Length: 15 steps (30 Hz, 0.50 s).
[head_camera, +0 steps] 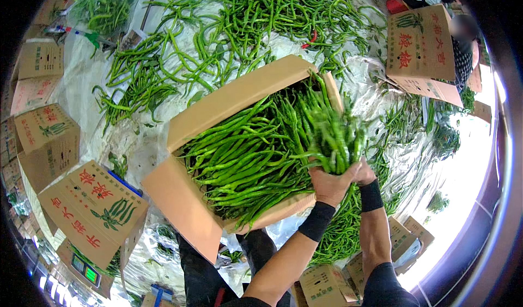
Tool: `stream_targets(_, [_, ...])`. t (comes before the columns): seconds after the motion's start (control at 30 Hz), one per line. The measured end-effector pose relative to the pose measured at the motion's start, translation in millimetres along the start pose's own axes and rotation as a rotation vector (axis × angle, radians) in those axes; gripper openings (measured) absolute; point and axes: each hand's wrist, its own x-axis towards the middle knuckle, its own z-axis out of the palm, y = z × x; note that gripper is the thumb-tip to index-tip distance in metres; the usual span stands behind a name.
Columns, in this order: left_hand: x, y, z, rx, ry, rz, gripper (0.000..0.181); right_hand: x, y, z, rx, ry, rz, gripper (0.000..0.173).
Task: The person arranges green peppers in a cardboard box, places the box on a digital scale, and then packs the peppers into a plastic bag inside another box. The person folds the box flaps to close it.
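Observation:
An open cardboard carton (241, 96) stands before me, tilted in the view, its flaps folded outward. Long green chili peppers (241, 156) fill it, mostly lying side by side in one direction. At the carton's right end, my left hand (329, 187) and my right hand (366, 173) grip a bunch of green peppers (337, 143) by its lower end. The bunch points upward in the view and its top is blurred. Black bands circle both wrists. Some of my right hand's fingers are hidden behind the bunch and my left hand.
Loose green peppers (282, 8) spread over a pale plastic sheet (157, 143) beyond the carton; another pepper heap (339, 229) lies below my hands. Printed cartons (98, 213) stand at left. A person (463, 62) is behind a carton (421, 45) at right. A lit digital display (86, 269) sits lower left.

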Motion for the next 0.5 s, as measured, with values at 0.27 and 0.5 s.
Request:
stream_targets(0.27, [-10, 26, 19, 0.036, 0.065, 0.141, 0.067, -15, -9, -5, 0.291, 0.053, 0.211, 0.077])
stream_targets(0.5, [1, 18, 17, 0.455, 0.127, 0.148, 0.080, -3, -17, 5, 0.432, 0.083, 0.344, 0.067])
